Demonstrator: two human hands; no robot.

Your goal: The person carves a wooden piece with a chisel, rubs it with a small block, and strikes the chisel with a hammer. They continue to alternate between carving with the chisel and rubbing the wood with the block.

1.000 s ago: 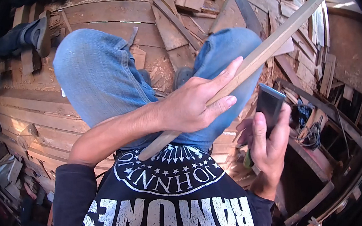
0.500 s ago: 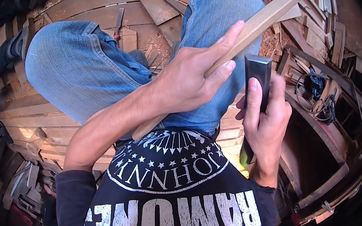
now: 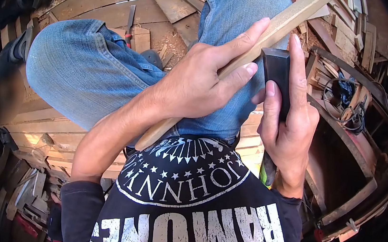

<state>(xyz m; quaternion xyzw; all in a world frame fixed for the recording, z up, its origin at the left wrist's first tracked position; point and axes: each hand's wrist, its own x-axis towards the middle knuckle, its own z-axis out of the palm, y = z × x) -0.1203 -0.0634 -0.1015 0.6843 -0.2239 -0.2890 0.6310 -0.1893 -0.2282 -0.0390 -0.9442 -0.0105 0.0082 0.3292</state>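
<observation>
My left hand [image 3: 208, 77] is closed around a long wooden strip [image 3: 286, 26], its index finger laid along the wood. The strip slants from my lap, over my jeans, to the top right; its lower end [image 3: 151, 137] rests near my shirt. In my right hand [image 3: 289, 127] is a chisel [image 3: 275, 75] with a wide black blade, bevelled edge upward. Thumb and fingers grip the blade, and the index finger stretches up along its side. Below the palm shows part of a green-yellow handle [image 3: 267, 171]. The blade's edge is close beside the strip.
A red-handled tool [image 3: 130, 23] lies on the plank floor beyond my knee [image 3: 62, 63]. Wood offcuts and shavings are scattered around. At the right are a curved wooden frame [image 3: 345, 138], a coiled cable [image 3: 350, 115] and stacked scraps.
My right index finger has straightened along the blade, and the chisel has come slightly up toward the strip. The left hand and strip have shifted slightly.
</observation>
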